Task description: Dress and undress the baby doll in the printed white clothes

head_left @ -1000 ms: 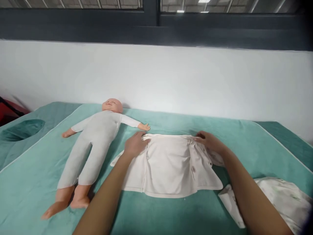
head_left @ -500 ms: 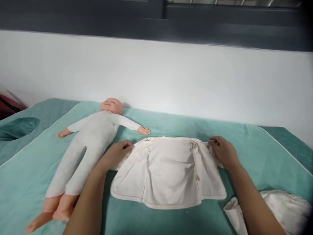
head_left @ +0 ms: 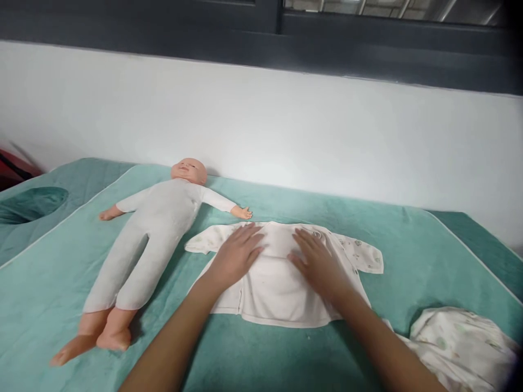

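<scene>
A small white baby shirt (head_left: 281,294) lies spread open on the green cover, its inside facing up. Both printed sleeves stick out to the sides. My left hand (head_left: 237,256) rests flat on the shirt's upper left part, fingers stretched out. On the upper right part lies my right hand (head_left: 316,264), fingers also extended and holding nothing. Left of the shirt, a baby doll (head_left: 163,218) with a white cloth body lies on its back, arms spread. One of its hands is close to the shirt's left sleeve.
A crumpled white printed cloth (head_left: 461,343) lies at the lower right, partly behind my right forearm. The green cover (head_left: 420,256) runs back to a white wall (head_left: 286,125) below a dark window frame (head_left: 163,32). Something red (head_left: 12,169) is at the far left.
Both hands have moved inward from the shirt's side edges onto its middle. The sleeves now stretch outward into view, and the shirt's lower edge sits slightly higher in view.
</scene>
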{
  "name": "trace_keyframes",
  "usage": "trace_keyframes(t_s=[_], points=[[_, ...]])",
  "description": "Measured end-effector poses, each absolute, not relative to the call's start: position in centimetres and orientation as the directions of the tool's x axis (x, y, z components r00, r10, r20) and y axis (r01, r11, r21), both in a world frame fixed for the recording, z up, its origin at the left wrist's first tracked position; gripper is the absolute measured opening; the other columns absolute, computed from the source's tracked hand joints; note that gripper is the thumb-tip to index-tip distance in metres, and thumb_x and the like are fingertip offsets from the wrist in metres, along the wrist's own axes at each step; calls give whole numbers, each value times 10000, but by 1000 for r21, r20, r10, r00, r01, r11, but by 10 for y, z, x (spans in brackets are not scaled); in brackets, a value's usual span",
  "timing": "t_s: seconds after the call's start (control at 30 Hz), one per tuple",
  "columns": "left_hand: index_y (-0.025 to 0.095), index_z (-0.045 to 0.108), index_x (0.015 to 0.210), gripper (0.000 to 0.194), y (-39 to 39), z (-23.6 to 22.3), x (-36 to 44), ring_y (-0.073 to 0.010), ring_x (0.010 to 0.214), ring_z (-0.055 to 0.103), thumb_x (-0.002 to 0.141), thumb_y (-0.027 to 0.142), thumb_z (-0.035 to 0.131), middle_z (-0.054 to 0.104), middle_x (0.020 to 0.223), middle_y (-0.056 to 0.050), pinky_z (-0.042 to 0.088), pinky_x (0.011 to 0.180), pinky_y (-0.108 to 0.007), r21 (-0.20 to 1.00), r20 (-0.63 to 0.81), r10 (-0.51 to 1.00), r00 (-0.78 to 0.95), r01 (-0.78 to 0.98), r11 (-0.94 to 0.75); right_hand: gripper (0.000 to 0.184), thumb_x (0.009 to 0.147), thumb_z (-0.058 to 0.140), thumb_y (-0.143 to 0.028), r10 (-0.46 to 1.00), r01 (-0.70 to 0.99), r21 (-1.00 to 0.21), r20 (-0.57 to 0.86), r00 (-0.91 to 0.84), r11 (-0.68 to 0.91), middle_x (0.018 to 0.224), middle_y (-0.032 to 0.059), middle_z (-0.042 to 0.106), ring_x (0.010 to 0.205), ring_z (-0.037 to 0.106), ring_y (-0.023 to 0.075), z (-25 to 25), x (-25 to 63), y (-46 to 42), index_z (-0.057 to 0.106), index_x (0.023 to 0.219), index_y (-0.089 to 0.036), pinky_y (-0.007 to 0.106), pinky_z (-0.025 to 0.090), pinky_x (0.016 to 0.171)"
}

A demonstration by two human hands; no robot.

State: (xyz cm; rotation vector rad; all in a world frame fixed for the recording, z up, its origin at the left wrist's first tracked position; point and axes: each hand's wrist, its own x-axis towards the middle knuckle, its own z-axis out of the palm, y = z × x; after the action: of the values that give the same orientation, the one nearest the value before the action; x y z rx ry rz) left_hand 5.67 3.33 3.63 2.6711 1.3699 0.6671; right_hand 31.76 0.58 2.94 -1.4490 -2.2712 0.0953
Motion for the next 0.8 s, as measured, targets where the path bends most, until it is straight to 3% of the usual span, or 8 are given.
trace_keyframes(t_s=[0.13, 0.33, 0.57, 0.67, 0.8], points=[[232, 462, 1451, 527, 32, 15, 66, -284, 1487, 286, 997, 483, 367, 397, 1568, -87, 241, 1209, -526, 182, 240, 799, 551, 783, -595, 684, 988, 416, -534, 834, 813, -200, 216, -508, 547, 1589, 198, 292, 1493, 233, 332, 7, 293, -9, 359, 1515, -101, 558, 270, 1179], [252, 415, 1484, 561, 44, 8, 56, -273, 1506, 237, 994, 517, 349, 371, 1582, -68, 129, 1233, -538, 170, 237, 819, 523, 808, -565, 677, 992, 400, -540, 826, 815, -154, 182, -533, 559, 1606, 204, 239, 1499, 207, 343, 4, 296, -6, 359, 1517, -115, 569, 234, 1182], [213, 624, 1247, 376, 5, 22, 52, -227, 1353, 480, 990, 381, 407, 607, 1375, -95, 306, 1187, -459, 340, 421, 815, 398, 764, -549, 531, 978, 487, -481, 769, 727, -255, 252, -587, 638, 1551, 147, 399, 1461, 307, 294, 21, 300, -38, 480, 1425, -194, 568, 230, 1186], [236, 653, 1168, 306, -46, 17, 37, -234, 1239, 564, 970, 350, 449, 658, 1268, -95, 427, 1092, -451, 392, 449, 824, 345, 753, -528, 606, 889, 627, -521, 759, 695, -309, 316, -569, 650, 1509, 139, 447, 1445, 325, 305, 17, 322, -71, 496, 1399, -219, 560, 242, 1187], [261, 631, 1213, 299, -103, 4, 20, -249, 1235, 554, 940, 319, 521, 651, 1265, -83, 442, 1060, -464, 321, 443, 812, 380, 779, -539, 688, 829, 713, -465, 832, 778, -329, 362, -420, 535, 1404, 133, 511, 1336, 445, 323, 4, 359, -109, 460, 1430, -247, 552, 325, 1142]])
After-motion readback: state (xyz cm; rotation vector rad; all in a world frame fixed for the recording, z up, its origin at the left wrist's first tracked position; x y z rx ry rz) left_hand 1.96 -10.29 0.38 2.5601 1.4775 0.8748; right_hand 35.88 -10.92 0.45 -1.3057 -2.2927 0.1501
